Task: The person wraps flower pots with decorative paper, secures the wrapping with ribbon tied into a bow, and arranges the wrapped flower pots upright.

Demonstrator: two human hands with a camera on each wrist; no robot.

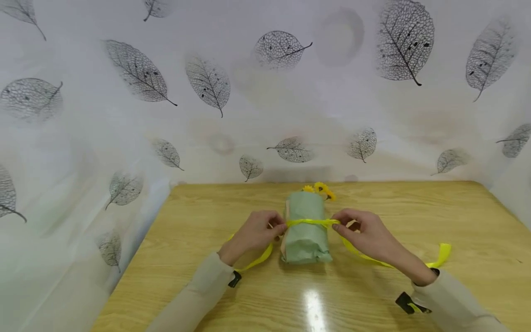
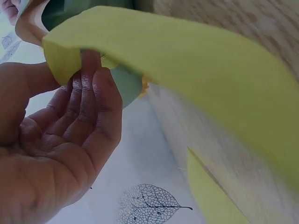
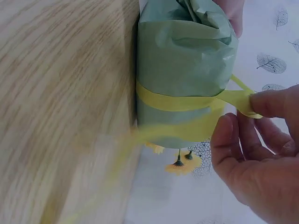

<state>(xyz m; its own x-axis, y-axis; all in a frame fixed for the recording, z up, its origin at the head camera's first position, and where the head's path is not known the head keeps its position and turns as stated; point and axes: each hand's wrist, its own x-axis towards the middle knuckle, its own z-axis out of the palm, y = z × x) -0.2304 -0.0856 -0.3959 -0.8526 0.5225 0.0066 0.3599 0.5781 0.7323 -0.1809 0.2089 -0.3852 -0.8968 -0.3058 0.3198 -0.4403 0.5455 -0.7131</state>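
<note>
A bundle wrapped in green paper (image 1: 306, 246) lies on the table, with small yellow flowers (image 1: 321, 188) poking out of its far end. A yellow ribbon (image 1: 307, 222) runs across the bundle's middle. At the left side my left hand (image 1: 258, 233) pinches the ribbon between thumb and fingers, and in the left wrist view a wide loose length of ribbon (image 2: 187, 56) trails away from that grip. My right hand (image 1: 367, 233) pinches the ribbon at the bundle's right side; the right wrist view shows it held between thumb and fingertip beside the paper (image 3: 184, 56).
The wooden table (image 1: 199, 203) backs onto a white curtain (image 1: 286, 106) printed with skeleton leaves. One loose ribbon tail (image 1: 444, 252) curls up on the table near my right wrist. Another ribbon length (image 1: 259, 261) hangs beside my left hand. Dark straps sit at both wrists.
</note>
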